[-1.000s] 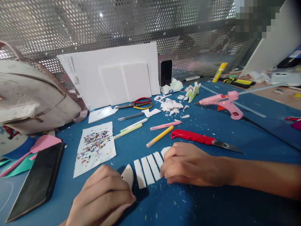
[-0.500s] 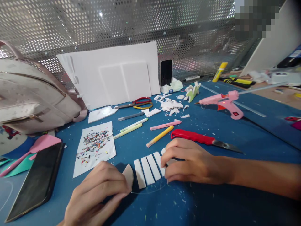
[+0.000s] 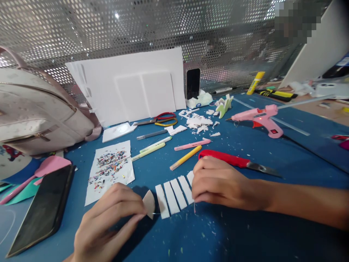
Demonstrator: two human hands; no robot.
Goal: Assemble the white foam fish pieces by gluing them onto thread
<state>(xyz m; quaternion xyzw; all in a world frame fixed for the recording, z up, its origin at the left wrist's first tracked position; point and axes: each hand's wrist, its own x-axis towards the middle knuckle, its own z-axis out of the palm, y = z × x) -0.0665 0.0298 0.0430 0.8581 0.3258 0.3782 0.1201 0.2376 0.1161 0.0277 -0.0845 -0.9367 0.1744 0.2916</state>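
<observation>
My left hand (image 3: 107, 225) pinches a small pale rounded foam piece (image 3: 149, 203) at the left end of a row of white foam strips (image 3: 174, 193) lying on the blue mat. A thin thread runs from that pinch toward the strips. My right hand (image 3: 218, 183) is closed at the row's right end, fingers curled over the last strip; what it grips is hidden. A red-handled utility knife (image 3: 226, 160) lies just behind my right hand.
Pens and markers (image 3: 185, 158) and a paper with coloured shavings (image 3: 109, 169) lie ahead. Scissors (image 3: 163, 119), foam scraps (image 3: 197, 122), a pink glue gun (image 3: 257, 118), white foam boards (image 3: 131, 87), a pale backpack (image 3: 38, 112) and a dark phone (image 3: 43, 209) surround the spot.
My left hand has shifted slightly left and down with the rounded piece, pulling the thread. My right hand has moved a little up at the row's right end.
</observation>
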